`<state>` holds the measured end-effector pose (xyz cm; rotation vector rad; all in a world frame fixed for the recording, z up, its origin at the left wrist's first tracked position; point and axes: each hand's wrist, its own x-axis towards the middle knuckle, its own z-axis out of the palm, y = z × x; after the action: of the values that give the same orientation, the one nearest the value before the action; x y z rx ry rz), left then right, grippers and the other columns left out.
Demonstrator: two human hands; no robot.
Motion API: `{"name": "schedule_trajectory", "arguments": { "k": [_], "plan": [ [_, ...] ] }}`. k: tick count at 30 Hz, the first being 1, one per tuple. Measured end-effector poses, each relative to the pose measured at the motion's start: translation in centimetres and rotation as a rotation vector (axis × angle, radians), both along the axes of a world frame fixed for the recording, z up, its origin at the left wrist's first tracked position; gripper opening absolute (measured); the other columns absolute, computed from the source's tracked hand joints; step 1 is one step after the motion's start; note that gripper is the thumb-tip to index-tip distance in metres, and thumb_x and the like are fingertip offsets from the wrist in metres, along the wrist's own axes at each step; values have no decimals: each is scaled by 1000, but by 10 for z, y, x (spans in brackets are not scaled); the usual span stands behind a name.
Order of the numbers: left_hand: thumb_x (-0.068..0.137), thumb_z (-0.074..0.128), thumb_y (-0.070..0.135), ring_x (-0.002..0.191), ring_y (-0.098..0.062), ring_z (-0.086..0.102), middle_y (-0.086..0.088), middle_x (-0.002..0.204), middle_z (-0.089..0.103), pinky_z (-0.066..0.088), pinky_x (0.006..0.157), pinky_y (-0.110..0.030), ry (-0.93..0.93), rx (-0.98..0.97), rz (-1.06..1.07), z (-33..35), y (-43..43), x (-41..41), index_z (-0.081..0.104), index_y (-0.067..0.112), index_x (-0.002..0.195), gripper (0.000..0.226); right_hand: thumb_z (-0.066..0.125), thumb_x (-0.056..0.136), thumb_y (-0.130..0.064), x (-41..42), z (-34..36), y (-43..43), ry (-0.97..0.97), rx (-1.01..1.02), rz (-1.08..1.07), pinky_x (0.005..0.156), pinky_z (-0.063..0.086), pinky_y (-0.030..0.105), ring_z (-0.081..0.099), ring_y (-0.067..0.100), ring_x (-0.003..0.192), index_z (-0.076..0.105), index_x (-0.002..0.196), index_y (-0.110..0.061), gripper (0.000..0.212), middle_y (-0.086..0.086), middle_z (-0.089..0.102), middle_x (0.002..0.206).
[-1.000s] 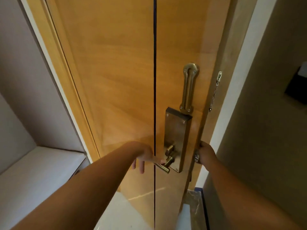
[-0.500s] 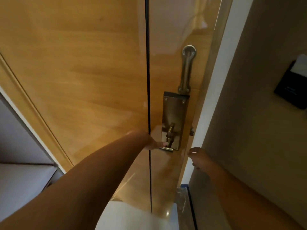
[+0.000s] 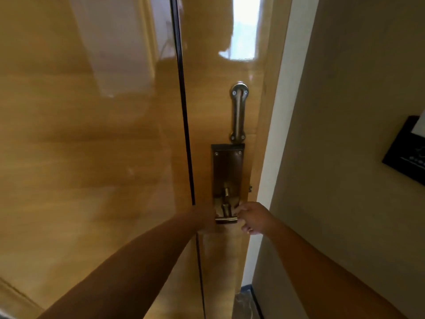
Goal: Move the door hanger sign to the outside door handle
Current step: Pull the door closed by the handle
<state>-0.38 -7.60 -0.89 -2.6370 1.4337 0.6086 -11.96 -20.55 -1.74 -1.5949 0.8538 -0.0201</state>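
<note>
Since half a second ago the right hand [image 3: 253,217] has come in from beside the white door frame [image 3: 282,125] to the right end of the lever handle [image 3: 226,219], and the view has closed in on the door [image 3: 92,157], so the lock plate [image 3: 227,171] now sits lower and nearer the middle of the picture. Its fingers curl toward the handle's tip and seem to touch it, though whether they grip it cannot be told. At the handle's other end is the left hand [image 3: 205,218], which is blurred and mostly turned away; its grip cannot be told either. Both forearms rise from the bottom edge and converge on the handle, so that the two hands stand close together with only the short brass bar between them. Above the handle, on the same dark plate, a small turn knob [image 3: 226,192] sticks out, and above the plate a metal swing guard [image 3: 239,112] is screwed upright to the wood. A thin dark groove [image 3: 184,111] runs down the glossy door just left of the plate. On the beige wall [image 3: 345,111] at the right edge hangs a black card holder [image 3: 407,150]. No door hanger sign can be made out on the handle or in either hand.
</note>
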Motion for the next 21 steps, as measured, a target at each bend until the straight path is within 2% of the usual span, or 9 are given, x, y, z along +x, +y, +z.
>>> {"name": "schedule_trajectory", "arguments": {
  "k": [1, 4, 5, 6, 8, 9, 13, 17, 21],
  "plan": [
    [86, 64, 46, 74, -16, 56, -12, 101, 67, 39, 57, -24, 47, -41, 22, -7, -5, 9, 63, 7, 102, 42, 56, 85, -11, 6, 1, -5, -11, 13, -8, 44, 33, 19, 48, 13, 40, 66, 82, -16, 11, 6, 57, 67],
    [85, 65, 42, 95, -23, 62, -14, 113, 65, 37, 62, -21, 131, -160, 112, -33, -20, 28, 58, 8, 117, 47, 58, 88, -14, 17, -5, -16, -23, 87, -44, 49, 39, 21, 54, 15, 47, 65, 91, -17, 8, 7, 65, 76],
    [85, 64, 42, 95, -23, 62, -10, 108, 66, 38, 62, -20, 139, -221, 157, -42, -23, 32, 57, 9, 118, 47, 58, 89, -17, 18, -7, -18, -12, 88, -43, 49, 41, 21, 55, 15, 49, 64, 93, -18, 7, 6, 66, 78],
    [85, 62, 42, 85, -19, 63, -4, 96, 67, 40, 58, -21, 128, -296, 214, -51, -25, 35, 59, 11, 114, 42, 57, 90, -20, 18, -10, -19, 0, 80, -38, 48, 42, 20, 57, 14, 49, 63, 92, -21, 6, 5, 67, 79],
    [86, 58, 39, 63, -10, 56, 10, 70, 55, 38, 50, -22, 93, -460, 312, -68, -30, 36, 59, 20, 94, 21, 57, 90, -25, 16, -17, -25, 45, 6, 7, 47, 45, 18, 60, 11, 51, 63, 88, -26, 6, 0, 68, 81],
    [86, 58, 37, 59, -9, 52, 12, 65, 48, 36, 49, -23, 112, -523, 356, -75, -33, 37, 55, 23, 84, 14, 56, 91, -27, 15, -20, -28, 75, -51, 47, 47, 47, 17, 62, 9, 54, 62, 91, -27, 6, -2, 69, 84],
    [86, 59, 33, 56, -9, 54, 6, 62, 52, 35, 47, -23, 269, -588, 427, -88, -52, 49, 61, 21, 80, 13, 55, 92, -32, 17, -23, -42, 108, -176, 112, 49, 48, 15, 67, 4, 62, 61, 112, -24, 22, -7, 69, 91],
    [86, 62, 29, 60, -16, 63, -5, 68, 63, 53, 56, -31, 356, -654, 433, -93, -66, 68, 63, 19, 81, 11, 57, 91, -33, 32, -24, -51, 80, -177, 75, 51, 50, 16, 68, 6, 64, 62, 112, -25, 24, -6, 70, 90],
    [81, 62, 29, 58, -22, 64, -5, 62, 62, 54, 56, -35, 399, -682, 462, -94, -77, 88, 57, 24, 72, 12, 56, 91, -34, 46, -34, -50, 95, -225, 143, 51, 49, 14, 66, 5, 65, 62, 111, -23, 24, -6, 70, 90]
  ]
}}
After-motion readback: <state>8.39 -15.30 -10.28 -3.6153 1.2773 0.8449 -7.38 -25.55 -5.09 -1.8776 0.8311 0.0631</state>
